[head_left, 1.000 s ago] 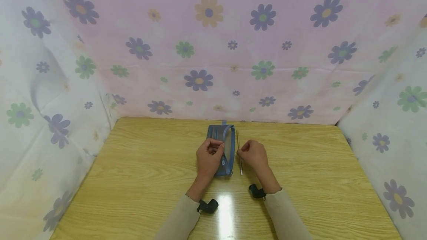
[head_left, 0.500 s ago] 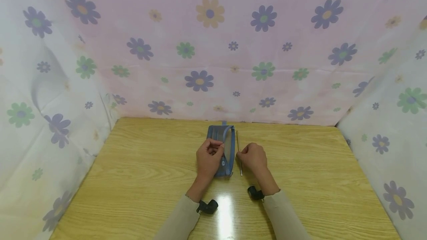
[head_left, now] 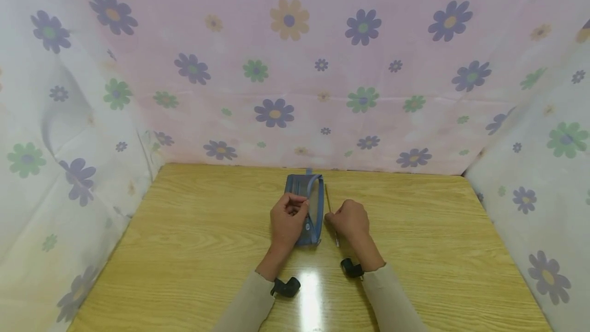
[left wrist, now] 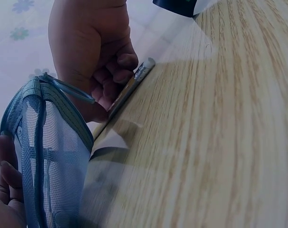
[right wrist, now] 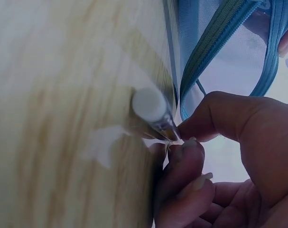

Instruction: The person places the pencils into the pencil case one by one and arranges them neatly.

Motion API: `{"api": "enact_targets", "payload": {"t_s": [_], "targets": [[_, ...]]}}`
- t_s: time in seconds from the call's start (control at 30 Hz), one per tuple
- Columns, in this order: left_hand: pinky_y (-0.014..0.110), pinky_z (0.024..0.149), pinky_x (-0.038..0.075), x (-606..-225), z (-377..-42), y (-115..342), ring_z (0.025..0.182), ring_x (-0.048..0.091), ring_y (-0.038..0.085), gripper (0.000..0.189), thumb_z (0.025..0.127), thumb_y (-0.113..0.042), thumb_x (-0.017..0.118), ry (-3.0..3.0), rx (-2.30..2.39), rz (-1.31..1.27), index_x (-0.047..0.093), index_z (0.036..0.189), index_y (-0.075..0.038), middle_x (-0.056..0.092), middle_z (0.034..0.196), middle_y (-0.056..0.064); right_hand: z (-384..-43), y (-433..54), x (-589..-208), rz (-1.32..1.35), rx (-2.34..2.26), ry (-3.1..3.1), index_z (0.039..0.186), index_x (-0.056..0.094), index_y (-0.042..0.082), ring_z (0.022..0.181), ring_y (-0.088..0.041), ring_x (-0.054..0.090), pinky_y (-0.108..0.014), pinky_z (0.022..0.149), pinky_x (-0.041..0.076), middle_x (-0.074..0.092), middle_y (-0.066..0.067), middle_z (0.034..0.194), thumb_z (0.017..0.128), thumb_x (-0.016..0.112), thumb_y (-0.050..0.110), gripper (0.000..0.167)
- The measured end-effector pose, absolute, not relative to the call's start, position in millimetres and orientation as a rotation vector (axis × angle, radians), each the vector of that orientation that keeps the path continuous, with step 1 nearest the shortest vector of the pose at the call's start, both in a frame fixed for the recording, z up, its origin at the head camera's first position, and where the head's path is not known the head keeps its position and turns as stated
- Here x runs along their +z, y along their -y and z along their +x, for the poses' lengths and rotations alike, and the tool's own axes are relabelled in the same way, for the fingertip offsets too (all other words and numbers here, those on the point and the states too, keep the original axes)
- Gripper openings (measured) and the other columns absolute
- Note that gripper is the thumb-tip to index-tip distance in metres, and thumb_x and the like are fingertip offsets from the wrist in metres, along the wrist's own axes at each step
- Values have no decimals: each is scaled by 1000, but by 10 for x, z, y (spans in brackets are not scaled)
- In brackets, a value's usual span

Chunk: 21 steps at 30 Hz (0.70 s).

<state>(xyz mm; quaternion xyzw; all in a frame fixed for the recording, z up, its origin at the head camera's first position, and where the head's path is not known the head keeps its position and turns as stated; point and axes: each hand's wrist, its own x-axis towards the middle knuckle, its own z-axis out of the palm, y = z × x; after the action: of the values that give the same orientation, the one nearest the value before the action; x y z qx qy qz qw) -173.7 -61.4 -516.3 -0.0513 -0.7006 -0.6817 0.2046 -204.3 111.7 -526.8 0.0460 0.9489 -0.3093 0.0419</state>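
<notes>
A blue mesh pencil case (head_left: 316,229) stands near the back of the table, its zipped mouth gaping on the right side. My left hand (head_left: 287,219) pinches the upper edge of that mouth between thumb and fingers. Beside the case, my right hand (head_left: 351,218) pinches a thin pencil (head_left: 329,200) around its middle, close over the tabletop. The pencil has a white eraser (right wrist: 149,104) on the end nearest me, with a silvery band (left wrist: 143,70) below it. In the right wrist view, the thumb and fingertips meet on the shaft, right by the case's zipper (right wrist: 215,52).
The wood-grain table (head_left: 207,250) carries a bright glare in front of the hands. Flowered cloth (head_left: 295,65) walls it in at the back and both sides. Black cameras (head_left: 287,287) sit at each wrist below the hands.
The pencil has turned slightly, its near end swinging right and toward me. My right hand has shifted a little with it, while my left hand keeps its hold on the case.
</notes>
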Motion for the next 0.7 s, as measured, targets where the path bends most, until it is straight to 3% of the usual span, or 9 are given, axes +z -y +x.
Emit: {"api": "enact_targets", "payload": {"t_s": [0.3, 0.7], "targets": [[18, 58, 51, -5152, -1733, 624, 66, 68, 17, 5, 93, 11, 72, 1966, -1893, -137, 72, 97, 8, 72, 82, 18, -2045, -1098, -5275, 145, -933, -2912, 44, 52, 17, 40, -13, 40, -27, 41, 28, 42, 7, 40, 83, 76, 19, 46], [19, 59, 52, -5170, -1745, 632, 67, 70, 24, 5, 93, 10, 73, 1958, -1903, -178, 72, 98, 11, 72, 83, 19, -2041, -1135, -5260, 129, -995, -2874, 43, 56, 15, 38, -12, 40, -26, 40, 29, 45, 5, 40, 85, 77, 20, 47]]}}
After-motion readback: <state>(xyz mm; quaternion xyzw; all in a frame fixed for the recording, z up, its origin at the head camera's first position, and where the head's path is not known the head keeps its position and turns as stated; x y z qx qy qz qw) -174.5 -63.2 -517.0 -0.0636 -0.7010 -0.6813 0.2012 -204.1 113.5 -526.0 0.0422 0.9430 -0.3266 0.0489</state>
